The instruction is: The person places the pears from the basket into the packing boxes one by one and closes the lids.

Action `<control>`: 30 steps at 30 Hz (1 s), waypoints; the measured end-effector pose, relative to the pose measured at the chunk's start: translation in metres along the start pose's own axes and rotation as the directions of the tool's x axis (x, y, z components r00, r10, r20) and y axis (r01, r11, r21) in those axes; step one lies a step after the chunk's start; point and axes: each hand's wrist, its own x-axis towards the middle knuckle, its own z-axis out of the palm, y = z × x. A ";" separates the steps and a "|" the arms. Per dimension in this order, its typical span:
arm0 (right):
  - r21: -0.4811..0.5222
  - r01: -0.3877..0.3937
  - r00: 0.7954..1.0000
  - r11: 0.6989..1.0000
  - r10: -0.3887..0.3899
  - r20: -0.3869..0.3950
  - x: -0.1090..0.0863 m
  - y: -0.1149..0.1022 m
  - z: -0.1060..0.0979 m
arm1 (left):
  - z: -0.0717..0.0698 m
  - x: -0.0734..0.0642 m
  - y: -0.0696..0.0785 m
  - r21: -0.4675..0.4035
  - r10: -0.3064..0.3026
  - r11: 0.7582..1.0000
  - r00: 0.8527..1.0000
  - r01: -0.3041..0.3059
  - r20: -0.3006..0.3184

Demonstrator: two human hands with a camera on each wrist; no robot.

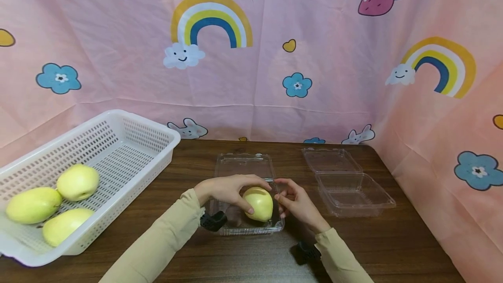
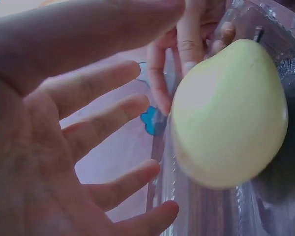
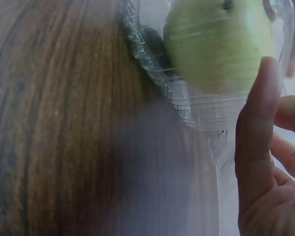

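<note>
A yellow-green pear [image 1: 260,206] sits in a clear plastic clamshell container [image 1: 251,231], whose lid [image 1: 243,166] lies folded back. My left hand [image 1: 229,190] is over the pear's left side, thumb in front and fingers behind it in the head view. Seen from the left wrist, its fingers [image 2: 108,123] are spread and fairly straight, with a gap between them and the pear [image 2: 231,118]. My right hand [image 1: 296,203] holds the container's right side, index finger near the hinge. In the right wrist view its thumb [image 3: 258,128] lies along the plastic wall.
At left stands a white perforated basket [image 1: 143,174] with three pears [image 1: 77,182] in its near end. Another clear clamshell container [image 1: 355,193], lid up, is at the right on the dark wooden table [image 1: 243,261]. A pink patterned cloth [image 1: 334,77] hangs behind and at the sides.
</note>
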 end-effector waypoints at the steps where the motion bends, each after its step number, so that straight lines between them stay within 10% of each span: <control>1: -0.002 0.002 1.000 1.000 -0.002 0.001 0.000 0.000 0.000 | -0.001 -0.004 0.001 -0.004 0.000 1.000 1.000 0.000 -0.011; 12: 0.015 -0.013 1.000 1.000 0.013 -0.017 -0.001 -0.001 0.002 | -0.007 -0.026 0.004 -0.076 -0.039 0.997 0.996 0.033 -0.075; 30: 0.018 -0.017 1.000 1.000 0.017 -0.017 -0.001 -0.002 0.003 | 0.011 -0.023 -0.018 -0.160 -0.198 0.970 0.977 0.184 -0.082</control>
